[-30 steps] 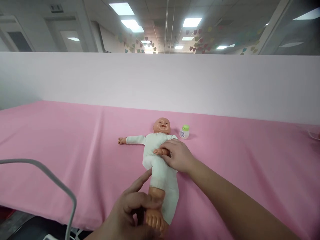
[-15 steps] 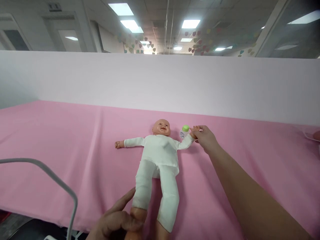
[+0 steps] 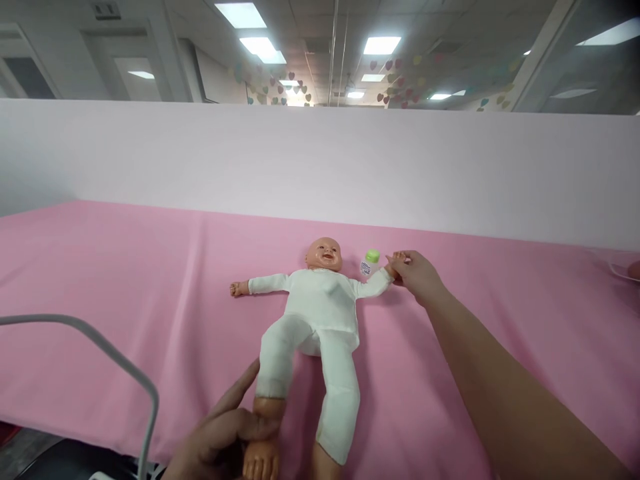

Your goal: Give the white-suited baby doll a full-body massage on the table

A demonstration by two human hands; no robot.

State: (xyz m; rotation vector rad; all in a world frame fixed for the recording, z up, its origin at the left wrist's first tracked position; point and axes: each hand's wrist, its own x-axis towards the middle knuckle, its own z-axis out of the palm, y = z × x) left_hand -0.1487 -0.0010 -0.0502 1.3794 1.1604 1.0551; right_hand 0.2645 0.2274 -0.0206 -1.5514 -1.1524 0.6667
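Observation:
A baby doll (image 3: pixel 320 310) in a white one-piece suit lies face up on the pink cloth (image 3: pixel 125 293), head toward the far wall, arms spread. My left hand (image 3: pixel 225 440) grips the doll's foot and ankle at the near edge, with that leg pulled to the left. My right hand (image 3: pixel 415 273) is stretched out and holds the doll's small hand, keeping that arm extended to the right. A small white bottle with a green cap (image 3: pixel 370 263) stands just behind that arm, next to the doll's head.
A white partition wall (image 3: pixel 320 167) runs behind the cloth-covered table. A grey curved tube (image 3: pixel 100 350) arcs over the near left corner. A pale object (image 3: pixel 627 270) shows at the far right edge.
My right hand lifted the doll's arm off its belly and stretched it out to the right beside the bottle. My left hand swung the doll's leg to the left, spreading the legs.

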